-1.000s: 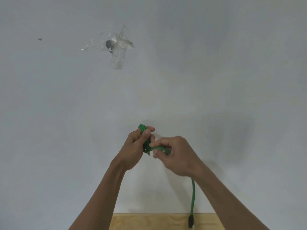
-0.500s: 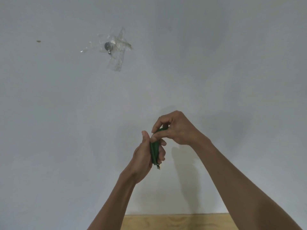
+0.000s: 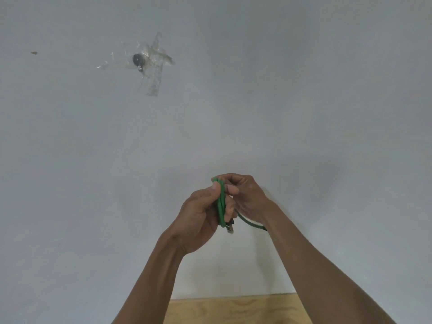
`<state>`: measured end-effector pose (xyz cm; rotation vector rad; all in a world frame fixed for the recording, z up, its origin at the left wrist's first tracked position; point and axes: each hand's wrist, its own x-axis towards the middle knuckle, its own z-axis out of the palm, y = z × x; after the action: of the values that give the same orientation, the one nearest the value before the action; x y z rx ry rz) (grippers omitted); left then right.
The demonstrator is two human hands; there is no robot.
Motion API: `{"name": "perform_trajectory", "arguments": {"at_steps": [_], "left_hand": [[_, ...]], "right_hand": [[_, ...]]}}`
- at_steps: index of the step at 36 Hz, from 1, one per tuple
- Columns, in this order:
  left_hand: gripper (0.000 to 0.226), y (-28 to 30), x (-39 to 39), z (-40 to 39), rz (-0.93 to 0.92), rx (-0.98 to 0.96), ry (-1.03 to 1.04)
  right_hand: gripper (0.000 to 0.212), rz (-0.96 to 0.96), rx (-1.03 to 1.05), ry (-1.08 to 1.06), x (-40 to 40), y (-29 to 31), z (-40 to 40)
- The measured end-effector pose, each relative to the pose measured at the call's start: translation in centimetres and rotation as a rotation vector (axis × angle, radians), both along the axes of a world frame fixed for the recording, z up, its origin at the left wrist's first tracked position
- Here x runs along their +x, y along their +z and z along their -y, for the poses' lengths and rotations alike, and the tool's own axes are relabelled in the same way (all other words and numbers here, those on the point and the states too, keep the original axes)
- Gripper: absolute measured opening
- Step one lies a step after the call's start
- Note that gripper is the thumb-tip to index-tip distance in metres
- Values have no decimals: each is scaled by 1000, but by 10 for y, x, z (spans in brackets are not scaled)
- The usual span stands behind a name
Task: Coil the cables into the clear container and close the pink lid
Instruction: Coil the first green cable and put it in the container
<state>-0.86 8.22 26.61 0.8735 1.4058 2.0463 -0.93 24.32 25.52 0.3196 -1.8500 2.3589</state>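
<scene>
Left hand: the left hand (image 3: pixel 198 216) is raised in front of a pale grey wall (image 3: pixel 304 90), at about 6 o'clock in the view, fingers curled and thumb pressed on top, closed around a bundle of thin green braided cable (image 3: pixel 221 206).
Right hand: the right hand (image 3: pixel 245 195) sits touching the left, at its 2 o'clock, fingers bent inward and pinching the top of the same bundle.
Cable: the loops run upright between the two hands, packed into a narrow bunch; one strand leaves the bundle toward 4 o'clock and passes under the right wrist.
Cable end: a small dark and light plug (image 3: pixel 230 228) hangs just below the left fingers, at the 6 o'clock end of the bundle.
Wall: a small dark round object under crossed strips of clear tape (image 3: pixel 149 66) is stuck at about 11 o'clock, well apart from the hands.
Table: a strip of light plywood surface (image 3: pixel 233 309) shows at 6 o'clock, between the two forearms.
</scene>
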Motion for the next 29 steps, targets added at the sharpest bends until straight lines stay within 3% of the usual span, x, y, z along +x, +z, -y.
{"name": "perform_trajectory", "arguments": {"at_steps": [3, 6, 10, 11, 13, 14, 16, 21, 26, 29], "left_hand": [[42, 3, 2, -2, 10, 14, -29], [40, 4, 3, -3, 23, 14, -51], [38, 5, 3, -4, 22, 23, -72], [38, 5, 3, -4, 18, 26, -72], [39, 6, 2, -4, 5, 27, -58], [39, 6, 1, -4, 1, 32, -39], [39, 9, -1, -6, 3, 50, 19], [39, 18, -10, -10, 22, 67, 129], [39, 16, -16, -12, -21, 59, 172], [37, 16, -20, -11, -46, 73, 196]], "right_hand": [[35, 26, -98, 30, -2, -11, 8], [37, 40, -120, 31, -1, -16, 12], [66, 60, -208, 111, -4, -26, 15], [65, 38, -211, 129, -4, -25, 18], [34, -31, -140, 81, 1, -22, 24], [32, -29, -96, 33, 0, -26, 24], [45, 93, -152, -13, -2, -33, 26], [52, 109, -48, -143, 11, -41, 42], [35, 102, 94, -264, 19, -35, 46], [38, 114, 153, -279, 26, -32, 45]]}}
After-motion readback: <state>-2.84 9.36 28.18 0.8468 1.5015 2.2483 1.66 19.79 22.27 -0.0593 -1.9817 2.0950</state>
